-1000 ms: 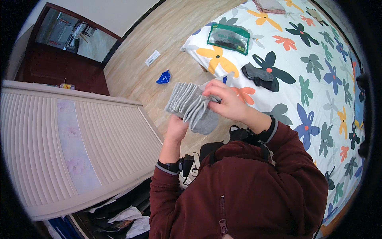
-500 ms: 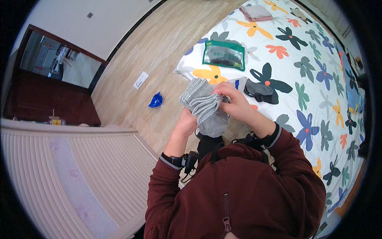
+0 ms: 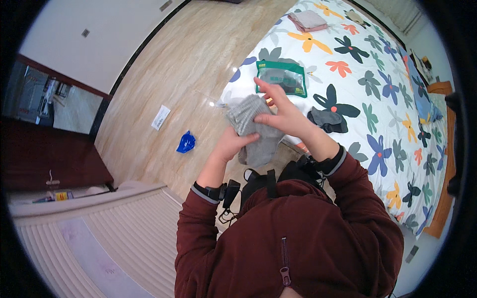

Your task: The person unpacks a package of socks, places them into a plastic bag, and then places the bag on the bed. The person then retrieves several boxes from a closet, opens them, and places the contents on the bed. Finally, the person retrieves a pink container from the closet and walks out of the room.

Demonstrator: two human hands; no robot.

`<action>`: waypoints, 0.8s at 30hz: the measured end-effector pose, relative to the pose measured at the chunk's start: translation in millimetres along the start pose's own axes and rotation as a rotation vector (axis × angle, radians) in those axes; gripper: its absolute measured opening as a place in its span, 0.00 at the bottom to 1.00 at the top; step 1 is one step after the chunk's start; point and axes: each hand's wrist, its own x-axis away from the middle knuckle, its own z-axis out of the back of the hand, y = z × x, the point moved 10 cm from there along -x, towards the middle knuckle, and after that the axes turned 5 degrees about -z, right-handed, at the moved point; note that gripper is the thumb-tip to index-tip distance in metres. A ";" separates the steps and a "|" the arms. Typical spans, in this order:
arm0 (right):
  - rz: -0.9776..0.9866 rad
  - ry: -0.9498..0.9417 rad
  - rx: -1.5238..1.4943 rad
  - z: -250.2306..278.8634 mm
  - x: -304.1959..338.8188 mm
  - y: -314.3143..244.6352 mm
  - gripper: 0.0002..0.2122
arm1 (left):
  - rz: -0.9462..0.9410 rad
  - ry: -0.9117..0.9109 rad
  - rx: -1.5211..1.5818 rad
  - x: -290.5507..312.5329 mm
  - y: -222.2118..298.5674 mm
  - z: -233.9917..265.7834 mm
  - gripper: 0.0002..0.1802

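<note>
1. Currently, the left hand [image 3: 232,144] grips the bundled gray ribbed socks [image 3: 266,141], thumb across them.
2. The right hand [image 3: 285,115] is loosely open, thumb against them.
3. From here, the socks sit between the 2 hands, near the flowered bedspread [image 3: 348,74].

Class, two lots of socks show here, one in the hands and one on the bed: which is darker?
The socks on the bed: dark grey and black, whereas the bundle in the left hand is pale grey.
</note>
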 end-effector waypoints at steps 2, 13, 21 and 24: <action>-0.166 -0.206 -0.058 -8.8 -5.5 17.7 0.42 | 0.020 -0.112 -0.265 -4.5 0.4 -0.4 0.33; 0.010 -0.323 0.063 -3.4 -17.4 20.7 0.32 | -0.052 -0.154 -0.451 -32.6 18.5 -8.9 0.30; 0.466 -0.128 0.168 33.0 -19.2 -40.6 0.23 | -0.177 -0.053 -0.382 -59.1 67.1 -14.3 0.22; 0.204 -0.186 -0.200 38.0 -26.6 -20.2 0.24 | -0.304 -0.084 -0.379 -61.8 83.6 -20.9 0.23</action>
